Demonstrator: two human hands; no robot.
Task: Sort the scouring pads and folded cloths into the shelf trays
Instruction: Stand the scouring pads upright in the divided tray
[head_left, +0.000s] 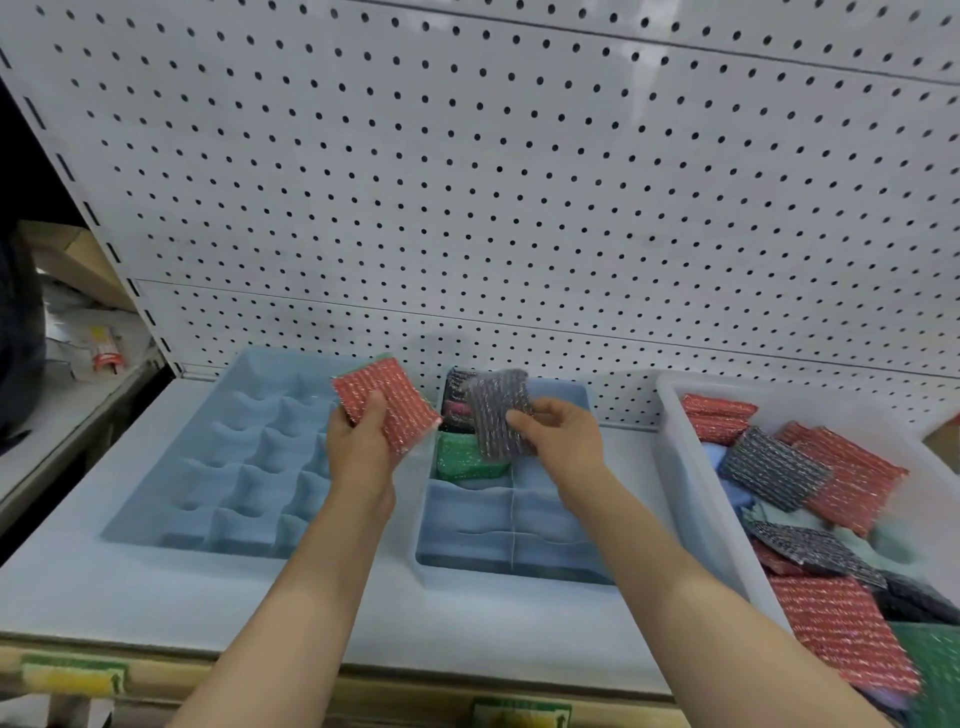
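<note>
On my right, a white bin (680, 467) is holding red and dark pads (852, 478) on top of cloths (769, 519). My left hand (363, 447) is gripping a red pad (400, 395) — fingers curled round it — over the edge of the left tray (171, 499). My right hand (563, 436) is pinching a dark grey pad (496, 410) over the middle tray (467, 525), where a green pad (465, 460) is lying. A pegboard (519, 182) is standing behind.

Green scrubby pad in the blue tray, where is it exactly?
In the head view, the green pad sits in the middle tray's left column, near the back, right by the grey pad the right hand holds.
</note>
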